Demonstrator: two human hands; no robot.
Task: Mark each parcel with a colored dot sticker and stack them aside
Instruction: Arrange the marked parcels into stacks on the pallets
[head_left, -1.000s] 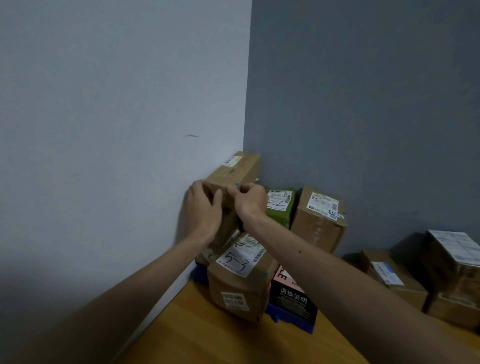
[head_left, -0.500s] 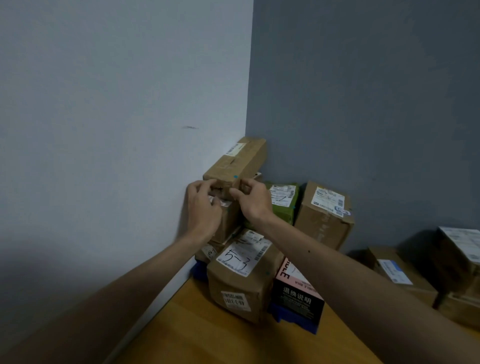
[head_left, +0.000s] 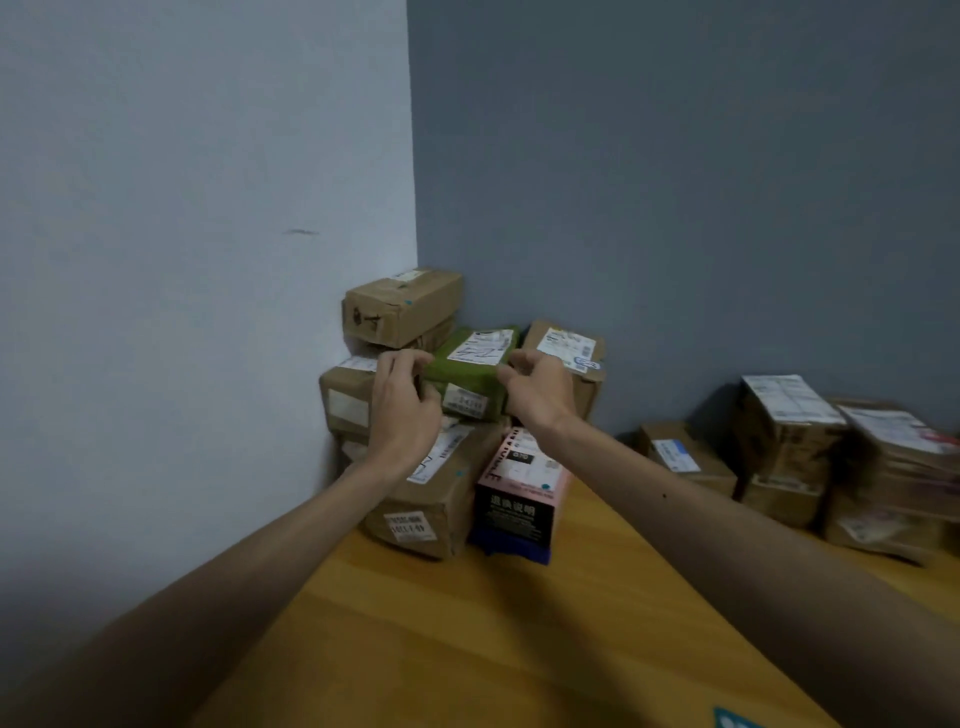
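Wooden tabletop (head_left: 467, 649) – pale wall (head_left: 182, 208) left, grey-blue wall (head_left: 675, 182) behind – meeting at corner.

The single head view looked forward and slightly down toward the room's far corner. It sat near the wooden table (head_left: 467, 649). Both forearms reached in from the near edge.

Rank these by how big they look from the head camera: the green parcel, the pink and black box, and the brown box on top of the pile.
1. Pink and black box, though it sits nearest the camera.
2. Top brown box and green parcel look alike; the hands cover the parcel's edges, so I won't rank them.
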